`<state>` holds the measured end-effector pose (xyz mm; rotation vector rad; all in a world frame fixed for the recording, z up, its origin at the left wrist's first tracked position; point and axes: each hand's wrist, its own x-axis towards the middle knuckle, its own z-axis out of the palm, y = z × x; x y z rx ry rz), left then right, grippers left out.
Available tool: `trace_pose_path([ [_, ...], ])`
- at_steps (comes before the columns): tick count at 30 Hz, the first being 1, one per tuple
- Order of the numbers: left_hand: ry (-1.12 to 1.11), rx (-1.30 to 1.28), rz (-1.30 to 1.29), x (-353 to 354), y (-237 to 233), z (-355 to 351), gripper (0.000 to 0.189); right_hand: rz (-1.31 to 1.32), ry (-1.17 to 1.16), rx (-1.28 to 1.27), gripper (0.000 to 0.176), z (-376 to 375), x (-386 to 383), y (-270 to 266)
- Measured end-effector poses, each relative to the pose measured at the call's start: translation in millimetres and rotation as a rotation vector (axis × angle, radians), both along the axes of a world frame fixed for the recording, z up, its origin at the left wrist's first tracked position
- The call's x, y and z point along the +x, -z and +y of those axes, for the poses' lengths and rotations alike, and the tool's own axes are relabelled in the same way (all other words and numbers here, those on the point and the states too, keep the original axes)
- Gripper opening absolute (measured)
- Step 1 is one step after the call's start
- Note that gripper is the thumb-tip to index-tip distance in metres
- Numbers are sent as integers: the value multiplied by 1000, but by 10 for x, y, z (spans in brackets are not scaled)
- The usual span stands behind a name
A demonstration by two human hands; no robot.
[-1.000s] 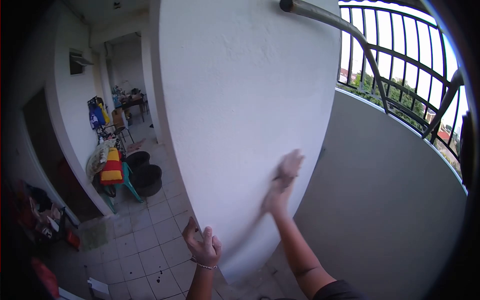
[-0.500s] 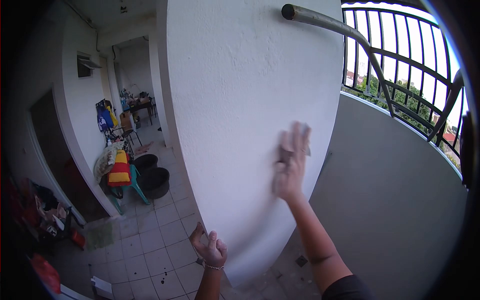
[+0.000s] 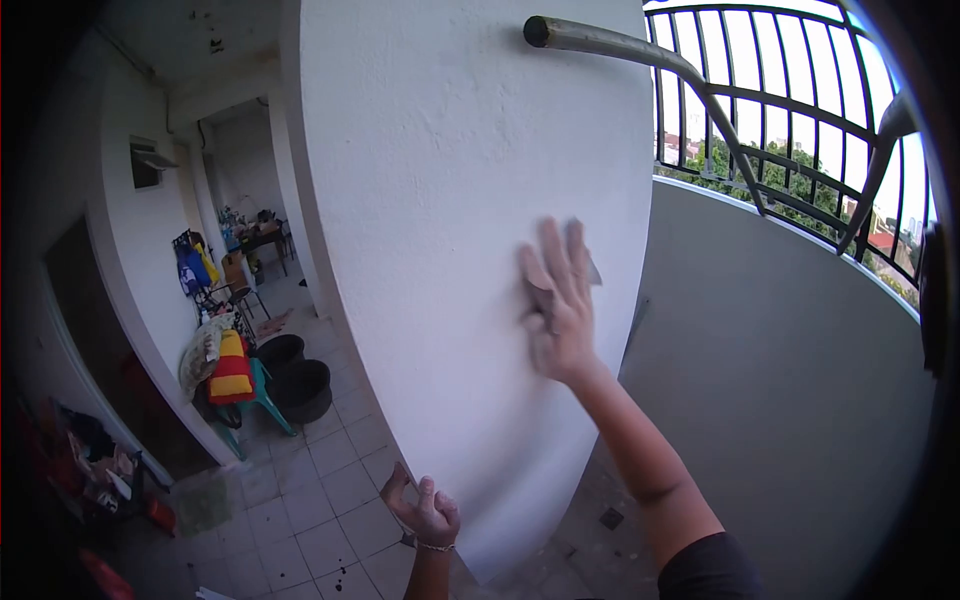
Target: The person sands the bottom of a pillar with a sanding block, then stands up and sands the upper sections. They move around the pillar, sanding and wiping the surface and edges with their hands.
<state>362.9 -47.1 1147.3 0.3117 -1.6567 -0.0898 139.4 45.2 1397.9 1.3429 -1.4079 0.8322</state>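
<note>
My right hand (image 3: 562, 318) presses a sheet of dark grey sandpaper (image 3: 541, 297) against the white wall (image 3: 450, 250), its fingers spread over the sheet. Another corner of the sheet shows to the right of the fingers. My left hand (image 3: 428, 512), dusty on the fingertips and with a bracelet at the wrist, is at the lower left edge of the same wall. Its fingers are loosely bent and apart, and I see nothing held in them. Whether it bears on the edge is hard to tell.
A metal pipe (image 3: 610, 42) juts out at the top, near a black railing (image 3: 790, 110) above a low grey wall (image 3: 770, 330). To the left are dark tubs (image 3: 300, 390), a green stool (image 3: 262, 395) with a red and yellow cushion (image 3: 231, 368), and tiled floor (image 3: 310, 500).
My right hand and the sandpaper have shifted slightly up across the wall. The view has turned a little to the right. My left hand stays by the edge.
</note>
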Motion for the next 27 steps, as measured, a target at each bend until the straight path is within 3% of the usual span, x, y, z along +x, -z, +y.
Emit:
trace_pose_path([
  [2,-58,-33,12,-27,-4,-7,43,-320,-412,-218,63,-51,-671,241],
  [3,-73,-25,-7,-10,10,8,43,-368,-364,-299,62,-12,-803,85],
  [5,-104,-8,-42,-5,18,19,42,-380,-25,-376,62,16,-1370,-396],
  [6,-103,-16,-39,-1,15,7,42,-344,265,-365,63,-23,-1691,-614],
  [8,-106,-28,-32,-4,18,-4,42,-653,103,-462,65,-91,-1424,-1274],
  [10,-69,-6,-37,21,33,13,43,-704,49,-491,64,-212,-864,-1428],
  [11,-50,2,-31,7,28,1,43,-684,14,-397,65,-243,-565,-1289],
  [14,-12,8,-45,57,-2,-19,44,-101,37,-82,73,-98,-37,-388],
  [16,22,10,-20,61,44,-53,44,-120,33,-36,73,70,-318,45],
  [17,17,13,-18,62,54,-47,43,-252,-98,-128,67,83,-652,130],
  [20,-46,-39,-9,23,-22,-28,43,-436,-416,-452,62,-9,-1483,-238],
  [21,-78,-61,-10,24,-40,-31,43,-505,51,-423,64,25,-1784,-535],
  [23,-51,-41,-11,25,1,-49,44,-796,100,-558,66,-88,-1864,-1253],
  [25,-32,-40,-13,36,31,-44,45,-706,233,-441,68,-90,-1413,-1643],
  [26,-34,-52,-9,37,31,-51,45,-696,110,-503,69,-161,-1112,-1659],
  [27,-36,-66,1,14,28,-69,46,-443,124,-515,67,-320,-1138,-1488],
])
